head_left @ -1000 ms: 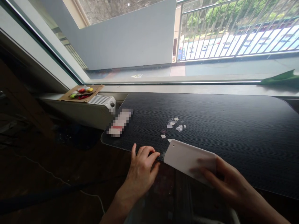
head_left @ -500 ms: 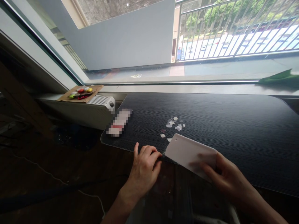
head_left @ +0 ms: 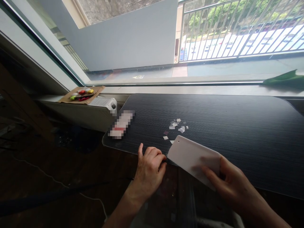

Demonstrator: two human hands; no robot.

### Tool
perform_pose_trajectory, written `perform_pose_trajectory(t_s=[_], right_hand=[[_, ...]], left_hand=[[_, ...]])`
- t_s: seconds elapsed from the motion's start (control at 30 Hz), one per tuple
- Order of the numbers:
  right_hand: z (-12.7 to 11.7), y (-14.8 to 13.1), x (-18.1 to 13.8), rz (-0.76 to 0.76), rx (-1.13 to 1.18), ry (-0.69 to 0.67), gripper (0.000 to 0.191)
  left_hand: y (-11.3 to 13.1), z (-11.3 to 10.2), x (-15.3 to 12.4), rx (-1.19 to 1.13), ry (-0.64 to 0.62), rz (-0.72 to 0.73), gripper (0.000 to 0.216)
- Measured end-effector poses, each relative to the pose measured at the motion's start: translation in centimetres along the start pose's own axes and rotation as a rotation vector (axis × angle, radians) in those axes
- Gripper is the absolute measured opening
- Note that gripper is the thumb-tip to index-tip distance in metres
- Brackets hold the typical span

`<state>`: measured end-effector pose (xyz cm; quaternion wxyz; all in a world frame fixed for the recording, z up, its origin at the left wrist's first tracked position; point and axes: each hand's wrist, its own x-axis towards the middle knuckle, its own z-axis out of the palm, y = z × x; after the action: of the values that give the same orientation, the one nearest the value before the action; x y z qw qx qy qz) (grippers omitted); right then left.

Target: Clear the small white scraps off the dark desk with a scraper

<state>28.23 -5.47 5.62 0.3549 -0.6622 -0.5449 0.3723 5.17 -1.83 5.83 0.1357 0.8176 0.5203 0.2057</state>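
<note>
My right hand grips a pale, flat, rectangular panel with rounded corners and a small hole near one corner. The panel is held tilted over the front edge of the dark table. At that edge, my left hand has its fingers bent and its thumb and forefinger drawn together beside the panel's left corner. Whatever lies between those fingertips, if anything, is too small to make out. Just beyond the panel, several small white scraps lie scattered on the table.
A blurred white and red item lies at the table's left end. Left of it, a radiator carries a cardboard sheet with colourful small objects. Behind runs a window sill, with a green leaf-like thing at right.
My left hand has shifted slightly to the right, closer to the panel's corner. The panel and my right hand have hardly moved.
</note>
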Motion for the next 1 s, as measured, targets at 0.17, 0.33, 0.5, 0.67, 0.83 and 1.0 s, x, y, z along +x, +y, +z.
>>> perform_pose_trajectory(t_s=[0.17,0.33,0.5,0.67,0.83,1.0], right_hand=[[-0.4,-0.4,-0.1,0.034,0.116,-0.032,0.031],[-0.4,-0.6,0.2,0.041,0.093,-0.025,0.03],[-0.9,-1.1,0.0,0.126,0.168,0.029,0.035],[-1.4,-1.2,-0.2,0.172,0.19,0.023,0.04],[-1.3,-1.2,-0.3,0.199,0.217,0.013,0.038],[-1.1,-0.9,-0.3,0.173,0.189,0.028,0.037]], left_hand=[[0.2,0.3,-0.4,-0.004,0.013,-0.023,0.019],[0.2,0.5,-0.2,0.022,0.026,-0.023,0.021],[0.3,0.6,-0.3,0.027,0.048,0.008,0.019],[0.4,0.5,-0.1,0.053,0.031,0.003,0.021],[0.3,0.5,0.0,0.048,0.036,0.032,0.019],[0.3,0.5,-0.1,0.037,0.039,0.023,0.017]])
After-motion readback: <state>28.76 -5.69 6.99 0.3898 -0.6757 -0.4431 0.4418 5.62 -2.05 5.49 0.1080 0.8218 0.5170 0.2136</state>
